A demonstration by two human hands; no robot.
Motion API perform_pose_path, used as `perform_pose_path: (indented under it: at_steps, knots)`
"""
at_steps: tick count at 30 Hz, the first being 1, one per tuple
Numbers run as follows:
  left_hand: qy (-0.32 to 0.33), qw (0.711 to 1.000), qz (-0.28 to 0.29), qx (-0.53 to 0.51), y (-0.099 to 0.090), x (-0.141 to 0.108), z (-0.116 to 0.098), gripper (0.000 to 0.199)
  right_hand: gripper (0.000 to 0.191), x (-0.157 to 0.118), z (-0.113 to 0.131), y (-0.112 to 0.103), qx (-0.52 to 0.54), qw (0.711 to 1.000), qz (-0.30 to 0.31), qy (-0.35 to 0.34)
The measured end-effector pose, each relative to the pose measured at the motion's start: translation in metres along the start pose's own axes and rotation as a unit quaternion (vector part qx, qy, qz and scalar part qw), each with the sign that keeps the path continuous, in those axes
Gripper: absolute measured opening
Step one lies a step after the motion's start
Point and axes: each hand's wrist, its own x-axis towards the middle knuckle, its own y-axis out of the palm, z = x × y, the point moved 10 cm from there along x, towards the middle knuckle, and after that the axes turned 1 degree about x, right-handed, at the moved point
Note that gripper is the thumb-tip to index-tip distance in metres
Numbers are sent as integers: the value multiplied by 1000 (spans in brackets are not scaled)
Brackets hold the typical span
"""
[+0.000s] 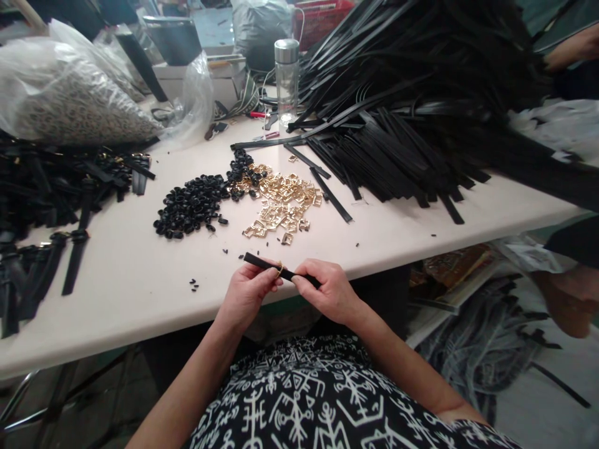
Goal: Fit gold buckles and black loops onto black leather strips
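Observation:
A short black strap (255, 260) is held between my two hands near the table's front edge. Around the strap sits a gold buckle (280, 268), pinched by the fingers of my left hand (250, 287). My right hand (327, 288) is closed on the strap's other end, with the thumb on top. Beyond them lies a pile of gold buckles (285, 202). Left of it is a heap of small black loops (191, 202). Loose black straps (331, 194) lie to the right of the buckles.
Bundled black straps (388, 156) cover the table's right side. Straps fitted with buckles (77, 237) pile up at the left. A glass bottle (287, 84) stands at the back, near pliers (266, 135). A plastic bag (70, 93) fills the back left. Another person's arm (573, 50) shows at the right.

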Motion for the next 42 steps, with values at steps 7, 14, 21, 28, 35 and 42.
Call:
perform_pose_path:
  at_steps: [7, 14, 21, 28, 35, 42]
  knots:
    - [65, 993, -5, 96, -8, -1, -12, 19, 9, -2, 5, 2, 38, 999, 4, 2]
    - [64, 996, -7, 68, -2, -4, -5, 25, 12, -3, 9, 6, 62, 997, -28, 25]
    - [92, 995, -14, 35, 5, -10, -9, 26, 16, -4, 6, 8, 75, 996, -41, 37]
    - [169, 974, -44, 143, 9, -20, -31, 24, 18, -2, 3, 4, 58, 995, -63, 56]
    - [213, 955, -25, 206, 8, -28, -35, 17, 26, 0, -3, 0, 17, 995, -76, 61]
    - [106, 976, 61, 178, 0, -21, -18, 18, 22, -2, -3, -3, 22, 996, -35, 82]
